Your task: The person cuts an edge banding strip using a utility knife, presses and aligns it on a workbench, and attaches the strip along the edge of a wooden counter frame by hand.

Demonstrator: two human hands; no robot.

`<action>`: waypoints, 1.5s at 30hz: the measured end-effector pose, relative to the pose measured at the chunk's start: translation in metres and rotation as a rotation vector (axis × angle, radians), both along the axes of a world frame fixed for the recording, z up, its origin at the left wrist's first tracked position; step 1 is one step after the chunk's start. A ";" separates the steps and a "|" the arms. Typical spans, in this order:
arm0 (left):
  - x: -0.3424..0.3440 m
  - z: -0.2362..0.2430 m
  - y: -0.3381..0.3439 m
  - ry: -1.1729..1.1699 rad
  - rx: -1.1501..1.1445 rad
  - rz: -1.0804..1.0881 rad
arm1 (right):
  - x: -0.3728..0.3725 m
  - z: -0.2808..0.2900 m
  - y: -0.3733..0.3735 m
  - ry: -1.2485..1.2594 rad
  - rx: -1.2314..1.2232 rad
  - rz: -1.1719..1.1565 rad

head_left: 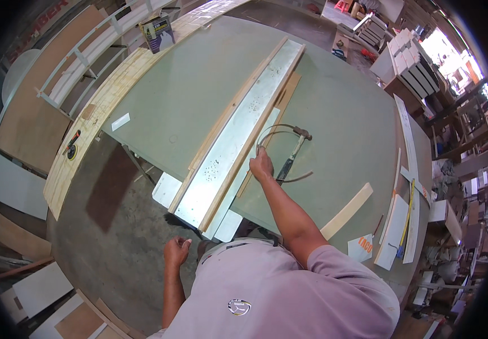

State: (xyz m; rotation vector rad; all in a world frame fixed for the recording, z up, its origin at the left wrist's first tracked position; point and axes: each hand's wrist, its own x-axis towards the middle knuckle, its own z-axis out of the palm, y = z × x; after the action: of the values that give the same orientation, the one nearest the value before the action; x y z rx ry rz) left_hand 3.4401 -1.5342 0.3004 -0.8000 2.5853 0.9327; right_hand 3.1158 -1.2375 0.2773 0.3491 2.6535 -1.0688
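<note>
My right hand (pixel 261 165) reaches over the green-grey tabletop and is closed on a thin, curved brownish strip (pixel 280 133). The strip loops upward beside a hammer (pixel 293 155) with a dark grip, which lies just right of the hand. Another length of curved strip shows below the hammer; whether it is the same piece I cannot tell. Left of the hand runs a long shiny metal-faced panel (pixel 238 133) edged with wooden strips (pixel 282 93). My left hand (pixel 176 251) hangs low beside my body, fingers curled, with nothing visible in it.
The green-grey table (pixel 198 73) carries a pale wood piece (pixel 348 210), white strips (pixel 393 231) and a yellow tape measure (pixel 408 220) at right. Across the left stands a plywood bench (pixel 125 73) with a box (pixel 158 34) and an orange-black tool (pixel 73 141). Boards lean at far left.
</note>
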 end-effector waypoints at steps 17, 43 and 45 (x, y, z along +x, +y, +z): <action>-0.025 0.008 -0.025 0.075 0.018 -0.065 | 0.015 0.031 0.019 0.097 0.119 -0.006; -0.201 -0.207 -0.057 0.868 2.105 0.596 | 0.155 0.283 0.196 0.477 -0.181 -0.321; -0.210 -0.205 -0.089 0.912 2.158 0.561 | 0.171 0.291 0.206 0.484 -0.191 -0.350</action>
State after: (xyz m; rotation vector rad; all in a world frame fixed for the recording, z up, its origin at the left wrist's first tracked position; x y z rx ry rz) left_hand 3.2304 -1.6235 0.0955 -0.2126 0.1333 3.3425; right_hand 3.2872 -1.0314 0.5678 0.5955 2.9311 -1.6890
